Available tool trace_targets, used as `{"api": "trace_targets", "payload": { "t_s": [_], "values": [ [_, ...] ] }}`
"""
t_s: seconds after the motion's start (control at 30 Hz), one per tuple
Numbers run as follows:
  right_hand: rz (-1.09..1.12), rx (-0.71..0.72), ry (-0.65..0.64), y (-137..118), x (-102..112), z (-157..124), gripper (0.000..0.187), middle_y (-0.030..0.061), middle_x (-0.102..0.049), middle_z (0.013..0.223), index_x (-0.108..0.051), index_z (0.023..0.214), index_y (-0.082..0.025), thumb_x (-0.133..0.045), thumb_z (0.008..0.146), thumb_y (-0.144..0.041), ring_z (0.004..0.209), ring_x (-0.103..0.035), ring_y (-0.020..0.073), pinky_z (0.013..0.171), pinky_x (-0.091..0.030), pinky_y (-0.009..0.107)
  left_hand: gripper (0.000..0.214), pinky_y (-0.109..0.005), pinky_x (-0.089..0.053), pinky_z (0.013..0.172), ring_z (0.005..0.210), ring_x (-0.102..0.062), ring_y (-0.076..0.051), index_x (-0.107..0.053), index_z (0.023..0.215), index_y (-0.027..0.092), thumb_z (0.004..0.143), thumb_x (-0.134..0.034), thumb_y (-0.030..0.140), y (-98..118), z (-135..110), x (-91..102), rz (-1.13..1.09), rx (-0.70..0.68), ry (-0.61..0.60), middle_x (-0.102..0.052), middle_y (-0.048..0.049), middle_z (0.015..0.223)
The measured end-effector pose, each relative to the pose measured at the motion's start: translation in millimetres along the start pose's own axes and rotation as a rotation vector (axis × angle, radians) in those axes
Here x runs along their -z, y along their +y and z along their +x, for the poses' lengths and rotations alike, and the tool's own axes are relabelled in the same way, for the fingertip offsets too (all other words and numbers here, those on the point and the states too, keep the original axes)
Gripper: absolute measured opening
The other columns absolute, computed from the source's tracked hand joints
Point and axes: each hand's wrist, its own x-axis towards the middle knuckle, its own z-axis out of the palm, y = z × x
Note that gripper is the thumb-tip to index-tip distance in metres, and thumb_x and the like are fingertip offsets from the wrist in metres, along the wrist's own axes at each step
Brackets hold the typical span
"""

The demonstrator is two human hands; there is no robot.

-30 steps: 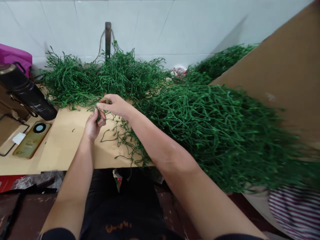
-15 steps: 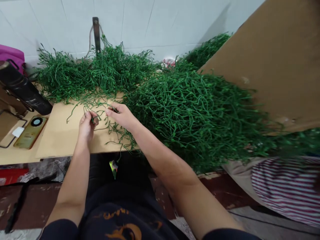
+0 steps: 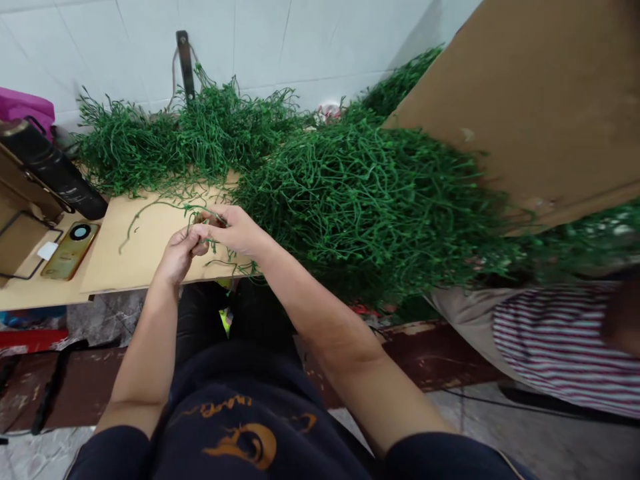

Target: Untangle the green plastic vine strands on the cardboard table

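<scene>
Green stems (image 3: 189, 213) poke up between the two meeting hands, pinched in the left hand (image 3: 179, 255), while the right hand (image 3: 231, 228) bends its thumb and fingers against the left, whatever it grips hidden from sight. From there, a large heap (image 3: 355, 193) of stems sprawls at three o'clock, a smaller heap (image 3: 150, 143) lies at twelve, and a phone (image 3: 69, 255) rests on the bench (image 3: 130, 267) at nine.

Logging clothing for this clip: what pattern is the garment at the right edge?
The garment has pale and dark reddish stripes, best seen in the head view.
</scene>
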Motion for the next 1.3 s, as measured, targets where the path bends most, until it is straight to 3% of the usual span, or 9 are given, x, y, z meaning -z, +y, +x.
{"api": "trace_targets", "payload": {
  "t_s": [0.2,0.43,0.7,0.8,0.93,1.03,1.13,1.23,1.3],
  "values": [
    [0.17,0.01,0.028,-2,-9,-6,0.024,-0.0056,-0.042,0.055,-0.046,0.062,-0.016,-0.06,0.079,-0.024,0.052,-0.037,0.005,0.054,-0.033,0.02,0.049,-0.02,-0.023,0.045,0.044,-0.028,-0.005,-0.05,0.053,0.013,0.072,-0.07,0.054,0,-9,-7.4,-0.017,0.022,-0.052,-0.033,0.0044,0.046],
    [0.222,-0.101,0.122,-7,-6,-13,0.033,-0.006,-0.035,0.053,-0.04,0.059,-0.016,-0.049,0.09,-0.023,0.049,-0.031,0.0039,0.048,-0.026,0.018,0.033,-0.018,-0.041,0.057,0.062,-0.051,-0.008,-0.057,0.065,0.013,0.077,-0.069,0.042,1,1,-8.0,0.026,-0.036,0.123,-0.055,-0.0007,0.064],
    [0.301,-0.144,0.097,0,-8,1,0.024,-0.0055,-0.034,0.057,-0.048,0.064,-0.014,-0.048,0.088,-0.01,0.052,-0.03,0.0042,0.049,-0.026,0.018,0.045,-0.016,-0.02,0.038,0.038,-0.014,-0.005,-0.021,0.052,0.017,0.095,-0.033,0.019,19,24,-27.5,-0.356,0.117,0.282,-0.011,0.0071,0.047],
    [0.392,-0.179,0.101,5,-9,3,0.022,-0.0069,-0.03,0.056,-0.045,0.067,-0.017,-0.051,0.088,-0.019,0.047,-0.024,0.004,0.045,-0.022,0.019,0.044,-0.016,-0.015,0.036,0.041,-0.009,-0.006,-0.017,0.053,0.018,0.097,-0.025,0.016,30,37,-12.6,-0.403,0.095,0.35,-0.01,0.0058,0.05],
    [0.591,-0.181,0.141,13,3,5,0.027,-0.0076,-0.031,0.057,-0.038,0.068,-0.019,-0.054,0.087,-0.028,0.045,-0.02,0.0032,0.042,-0.021,0.018,0.043,-0.012,-0.019,0.039,0.044,-0.011,-0.006,-0.014,0.056,0.017,0.099,-0.014,0.017,52,49,20.8,-0.476,-0.085,0.435,-0.009,0.0045,0.05],
    [0.597,-0.215,0.294,18,11,15,0.027,-0.0077,-0.03,0.055,-0.036,0.067,-0.019,-0.049,0.089,-0.026,0.044,-0.019,0.0035,0.041,-0.018,0.018,0.045,-0.014,-0.019,0.039,0.043,-0.013,-0.007,-0.027,0.057,0.018,0.1,-0.019,0.03,50,50,19.9,-0.36,-0.05,0.42,-0.012,0.0056,0.049],
    [0.507,-0.249,0.386,20,14,30,0.027,-0.0083,-0.025,0.052,-0.038,0.067,-0.019,-0.052,0.088,-0.028,0.044,-0.019,0.0036,0.04,-0.015,0.018,0.037,-0.016,-0.017,0.038,0.041,-0.016,-0.006,-0.047,0.065,0.017,0.094,-0.042,0.04,29,45,-1.3,-0.083,0.056,0.34,-0.021,0.0081,0.046],
    [0.462,-0.235,0.389,19,13,40,0.028,-0.0081,-0.03,0.054,-0.041,0.066,-0.018,-0.059,0.083,-0.032,0.045,-0.025,0.0026,0.041,-0.021,0.018,0.022,-0.016,-0.022,0.041,0.042,-0.027,-0.004,-0.056,0.076,0.016,0.072,-0.073,0.029,9,42,-17.5,0.23,0.103,0.196,-0.038,0.0082,0.048],
    [0.464,-0.215,0.385,20,13,42,0.029,-0.0073,-0.038,0.059,-0.044,0.067,-0.017,-0.063,0.079,-0.035,0.047,-0.031,0.0018,0.042,-0.023,0.017,0.024,-0.017,-0.024,0.042,0.044,-0.031,-0.004,-0.057,0.074,0.015,0.065,-0.077,0.023,3,42,-20.3,0.335,0.091,0.159,-0.044,0.0074,0.051]
  ]
}}
